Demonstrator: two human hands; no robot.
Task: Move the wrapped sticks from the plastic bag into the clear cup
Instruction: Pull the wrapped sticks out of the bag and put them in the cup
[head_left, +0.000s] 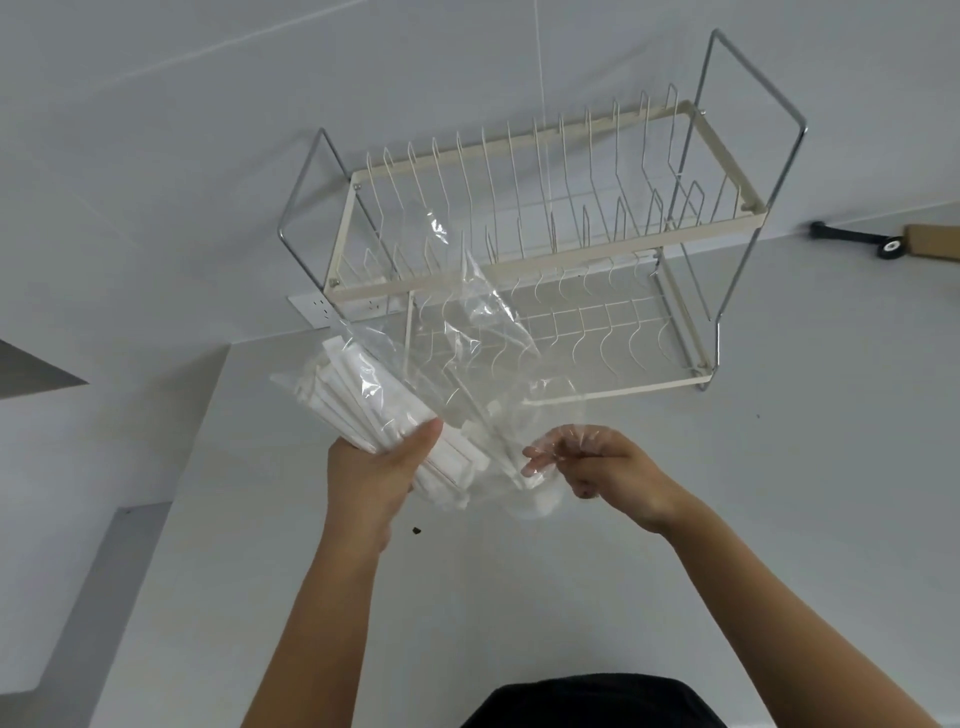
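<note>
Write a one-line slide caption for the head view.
Left hand grips a bundle of wrapped sticks while the right hand pinches the clear plastic bag before a dish rack.

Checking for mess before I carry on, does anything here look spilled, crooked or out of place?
One thing: a small dark crumb lies on the white counter just below the left hand. The dish rack stands upright, and nothing looks spilled.

No text, label, brand, number or sign can be read anywhere; the white paper sleeves of the wrapped sticks (358, 400), just in front of the dish rack (519, 249), show no print, and the plastic bag (467, 332) around them is plain
</note>
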